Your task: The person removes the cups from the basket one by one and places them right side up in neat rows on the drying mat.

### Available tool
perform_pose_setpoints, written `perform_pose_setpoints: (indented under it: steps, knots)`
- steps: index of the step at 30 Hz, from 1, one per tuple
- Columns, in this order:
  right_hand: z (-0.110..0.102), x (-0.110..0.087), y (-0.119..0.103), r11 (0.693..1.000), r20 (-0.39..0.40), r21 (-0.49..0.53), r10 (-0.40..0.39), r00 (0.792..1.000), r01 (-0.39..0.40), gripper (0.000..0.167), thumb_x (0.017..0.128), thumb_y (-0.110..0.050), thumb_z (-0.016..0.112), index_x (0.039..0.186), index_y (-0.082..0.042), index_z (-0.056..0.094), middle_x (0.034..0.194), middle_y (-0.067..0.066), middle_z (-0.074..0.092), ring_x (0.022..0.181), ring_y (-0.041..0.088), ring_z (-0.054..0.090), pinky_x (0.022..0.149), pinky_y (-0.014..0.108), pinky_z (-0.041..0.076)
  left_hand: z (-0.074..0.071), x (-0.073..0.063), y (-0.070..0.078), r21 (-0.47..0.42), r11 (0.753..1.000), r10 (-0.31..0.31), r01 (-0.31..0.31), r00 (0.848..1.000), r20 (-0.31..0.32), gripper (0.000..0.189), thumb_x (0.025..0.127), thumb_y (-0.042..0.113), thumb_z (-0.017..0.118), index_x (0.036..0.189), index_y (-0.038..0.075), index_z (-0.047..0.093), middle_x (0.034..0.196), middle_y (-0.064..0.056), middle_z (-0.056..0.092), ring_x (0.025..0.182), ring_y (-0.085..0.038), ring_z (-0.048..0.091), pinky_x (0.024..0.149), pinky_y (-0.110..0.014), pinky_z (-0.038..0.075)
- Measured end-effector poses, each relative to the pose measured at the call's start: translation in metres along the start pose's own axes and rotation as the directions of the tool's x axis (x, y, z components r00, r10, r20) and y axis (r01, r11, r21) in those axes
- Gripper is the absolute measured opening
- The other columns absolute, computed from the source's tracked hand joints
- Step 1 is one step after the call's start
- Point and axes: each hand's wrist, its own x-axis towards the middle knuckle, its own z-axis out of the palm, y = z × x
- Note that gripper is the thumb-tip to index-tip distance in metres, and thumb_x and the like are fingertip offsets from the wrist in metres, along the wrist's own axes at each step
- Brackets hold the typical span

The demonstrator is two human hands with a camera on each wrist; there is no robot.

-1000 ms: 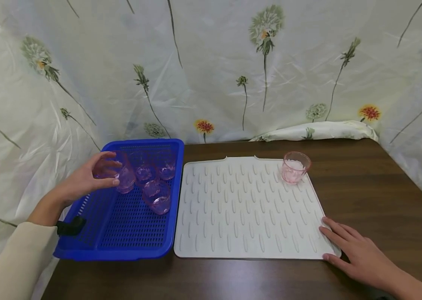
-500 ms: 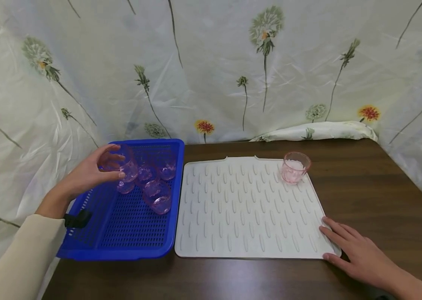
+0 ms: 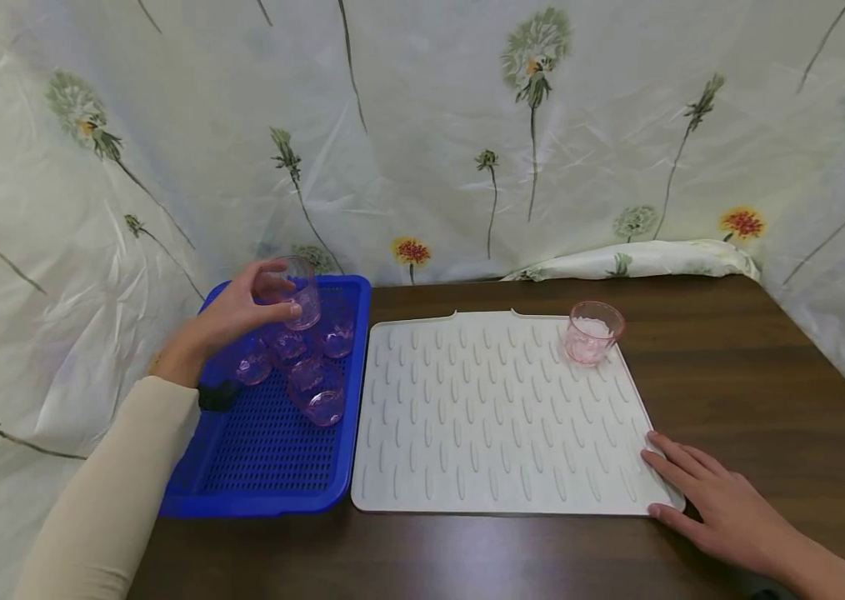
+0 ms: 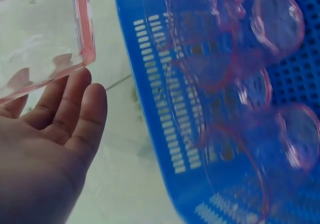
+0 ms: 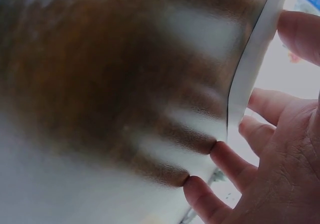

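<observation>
In the head view my left hand (image 3: 238, 307) grips a clear pink glass tumbler (image 3: 306, 293) between thumb and fingers, raised over the back of a blue plastic basket (image 3: 265, 467). The left wrist view has that tumbler (image 4: 42, 26) at the upper left, fingers along its side. Several more pink tumblers (image 3: 316, 392) lie tilted in the basket. My right hand (image 3: 726, 508) rests at the front right corner of a white ridged drying mat (image 3: 482, 417), fingertips on its edge. Another pink tumbler (image 3: 589, 335) stands at the mat's back right corner.
The mat lies directly right of the basket on a dark wooden table (image 3: 737, 367). A flower-printed curtain (image 3: 437, 150) hangs behind and at both sides, with a bunched fold (image 3: 647, 260) on the table's back edge.
My left hand has lifted the tumbler up out of the basket's left part and carried it right and toward the back. The right hand, mat and standing tumbler have stayed put.
</observation>
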Motion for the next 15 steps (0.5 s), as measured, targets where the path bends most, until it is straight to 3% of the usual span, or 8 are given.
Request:
perform_pose_setpoints:
  steps: [5, 15]
  knots:
    - [0.0, 0.0, 0.0, 1.0, 0.009, 0.002, 0.004, 1.0, -0.004, 0.07, 0.082, -0.045, 0.076, 0.142, -0.017, 0.053, 0.159, -0.002, 0.037, 0.125, 0.027, 0.043, 0.079, 0.059, 0.051, 0.01, 0.018, 0.002, -0.025, 0.999, 0.032, -0.032, 0.999, 0.025, 0.076, 0.094, 0.023, 0.066, 0.156, 0.013, 0.023, 0.149, -0.022, 0.046, 0.129, -0.038, 0.049, 0.11, -0.058, 0.039]
    - [0.0, -0.002, 0.001, 1.0, 0.003, -0.001, 0.014, 1.0, -0.014, 0.071, 0.082, -0.045, 0.076, 0.143, -0.018, 0.052, 0.161, -0.005, 0.034, 0.128, 0.024, 0.041, 0.079, 0.059, 0.051, 0.029, 0.041, 0.017, -0.019, 0.999, 0.051, -0.05, 0.998, 0.034, 0.08, 0.09, 0.031, 0.071, 0.156, 0.02, 0.028, 0.148, -0.016, 0.05, 0.128, -0.034, 0.051, 0.11, -0.056, 0.041]
